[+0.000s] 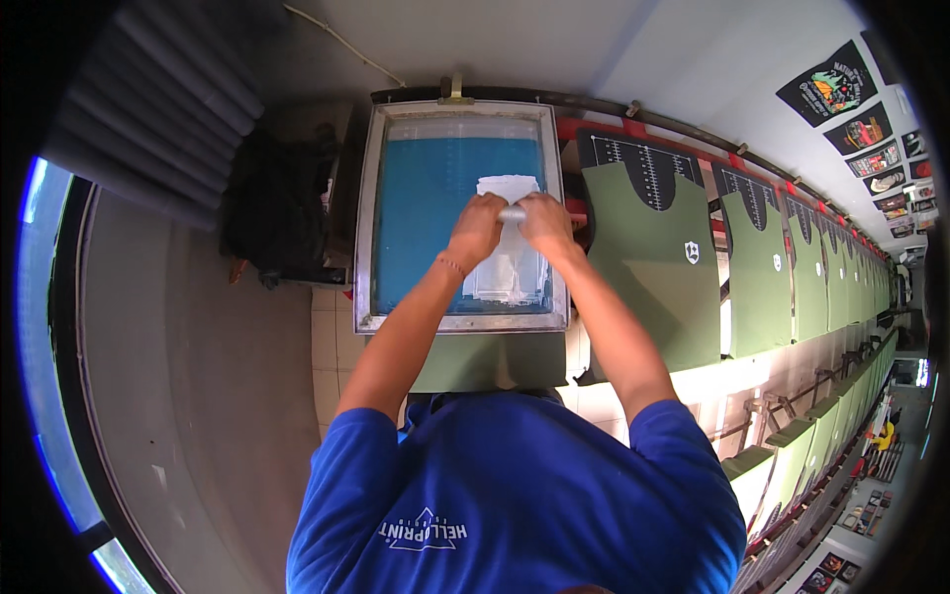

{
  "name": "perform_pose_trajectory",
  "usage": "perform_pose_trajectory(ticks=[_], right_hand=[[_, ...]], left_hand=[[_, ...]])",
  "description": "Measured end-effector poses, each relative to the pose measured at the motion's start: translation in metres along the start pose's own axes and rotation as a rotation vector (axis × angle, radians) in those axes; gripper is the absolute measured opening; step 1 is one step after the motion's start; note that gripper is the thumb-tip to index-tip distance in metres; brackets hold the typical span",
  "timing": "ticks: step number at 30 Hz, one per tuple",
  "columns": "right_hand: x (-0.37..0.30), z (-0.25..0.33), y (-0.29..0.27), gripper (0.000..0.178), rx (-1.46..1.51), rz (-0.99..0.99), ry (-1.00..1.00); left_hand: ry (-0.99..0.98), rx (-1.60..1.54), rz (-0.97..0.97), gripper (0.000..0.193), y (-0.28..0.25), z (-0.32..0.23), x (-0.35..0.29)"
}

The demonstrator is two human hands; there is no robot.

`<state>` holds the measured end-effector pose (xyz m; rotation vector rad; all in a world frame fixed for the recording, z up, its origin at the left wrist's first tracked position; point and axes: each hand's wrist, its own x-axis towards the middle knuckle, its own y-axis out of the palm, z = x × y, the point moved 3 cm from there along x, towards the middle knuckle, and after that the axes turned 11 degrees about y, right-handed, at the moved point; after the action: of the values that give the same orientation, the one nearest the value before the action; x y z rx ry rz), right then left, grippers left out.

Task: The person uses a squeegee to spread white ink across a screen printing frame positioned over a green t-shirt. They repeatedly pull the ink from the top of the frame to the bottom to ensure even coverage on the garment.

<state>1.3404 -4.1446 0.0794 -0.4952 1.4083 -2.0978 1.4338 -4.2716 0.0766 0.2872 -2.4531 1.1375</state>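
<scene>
A screen-printing frame (363, 218) with blue mesh (421, 213) lies in front of me. White ink (507, 272) covers a tall patch on the mesh's right side. My left hand (478, 230) and my right hand (544, 223) are closed side by side on a squeegee (512, 213) over this patch. Only a short pale grey piece of its handle shows between my fists; its blade is hidden. Below the frame's near edge, a green shirt panel (485, 361) sticks out.
To the right, a long row of boards carries green shirts (643, 267) with small white badges. Another row of green shirts (792, 455) runs nearer to me. A metal clamp (456, 89) sits at the frame's far edge. Dark cloth (282, 198) is piled at the left, beside a grey curtain (158, 109).
</scene>
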Motion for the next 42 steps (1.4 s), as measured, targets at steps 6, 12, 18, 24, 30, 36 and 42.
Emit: perform_pose_trajectory(ticks=[6, 12, 18, 24, 30, 36, 42], right_hand=[[-0.045, 0.014, -0.015, 0.033, 0.061, -0.011, -0.060], [-0.164, 0.032, -0.013, 0.041, 0.115, 0.029, 0.017], [-0.184, 0.037, 0.008, 0.038, 0.100, -0.015, 0.028], [-0.073, 0.020, 0.004, 0.033, 0.024, -0.117, -0.009], [0.018, -0.001, -0.016, 0.023, -0.051, 0.044, 0.020], [-0.043, 0.009, -0.019, 0.029, 0.002, -0.042, -0.063], [-0.166, 0.028, 0.003, 0.034, 0.044, -0.072, -0.129]], left_hand=[[-0.027, 0.004, 0.025, 0.035, -0.012, -0.034, -0.027], [0.000, 0.019, 0.049, 0.044, -0.006, -0.107, -0.118], [0.011, 0.069, 0.027, 0.037, 0.004, -0.107, -0.144], [0.065, 0.045, -0.059, 0.041, 0.011, -0.033, -0.060], [-0.061, -0.012, 0.013, 0.027, 0.001, 0.008, 0.020], [0.021, 0.026, -0.067, 0.031, -0.007, -0.033, -0.022], [-0.019, 0.105, 0.065, 0.039, 0.007, -0.093, -0.130]])
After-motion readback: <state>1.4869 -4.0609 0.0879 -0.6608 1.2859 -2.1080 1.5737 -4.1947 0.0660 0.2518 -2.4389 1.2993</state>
